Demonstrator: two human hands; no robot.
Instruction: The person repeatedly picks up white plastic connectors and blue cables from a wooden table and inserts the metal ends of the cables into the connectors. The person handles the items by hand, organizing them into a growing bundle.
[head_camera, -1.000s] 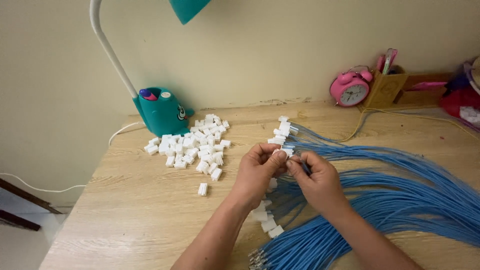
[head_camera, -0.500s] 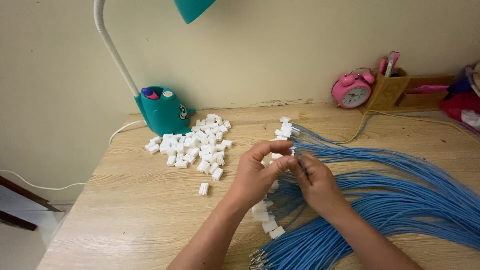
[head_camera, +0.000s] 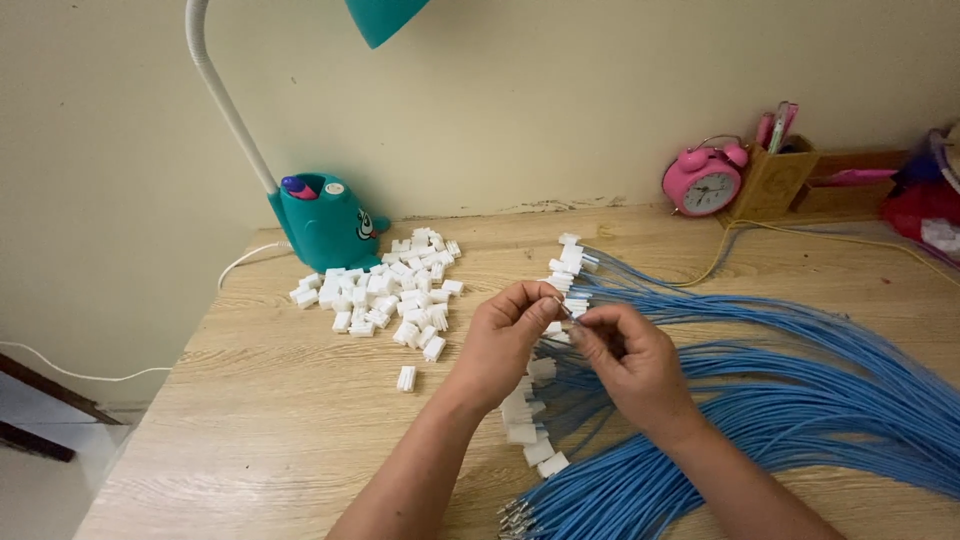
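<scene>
- The left hand (head_camera: 505, 345) and the right hand (head_camera: 630, 362) meet fingertip to fingertip above the wooden desk (head_camera: 250, 440), just over the fanned ends of the blue wires (head_camera: 800, 400).
- The left thumb and forefinger are pressed together, pinching what looks like a small white plug (head_camera: 553, 329); it is mostly hidden, so its exact seating cannot be told.
- The right fingers are curled and pinched on a thin wire end (head_camera: 572, 318) aimed at the left fingertips; the other fingers are folded into the palm.
- Wires with white plugs already on them (head_camera: 570, 262) lie just beyond the hands, and more fitted ends (head_camera: 525, 415) lie under the left wrist. Bare metal tips (head_camera: 515, 515) show at the bottom edge.
- A heap of loose white plugs (head_camera: 385, 290) lies to the left, near the teal lamp base (head_camera: 325, 222); a single plug (head_camera: 406, 378) sits apart from it.
- Likely trouble: the metal tip may go in crooked or only halfway and bend, since the parts are tiny and the fingers cover the joint. The left forearm could also drag fitted ends, or tangle the crossing wires.
- No packages or readable signs. The lamp base carries a cartoon face; a pink round alarm clock (head_camera: 703, 182) and a tan square pen holder (head_camera: 772, 182) stand by the wall, with a red bundle (head_camera: 925, 205) at the far right.
</scene>
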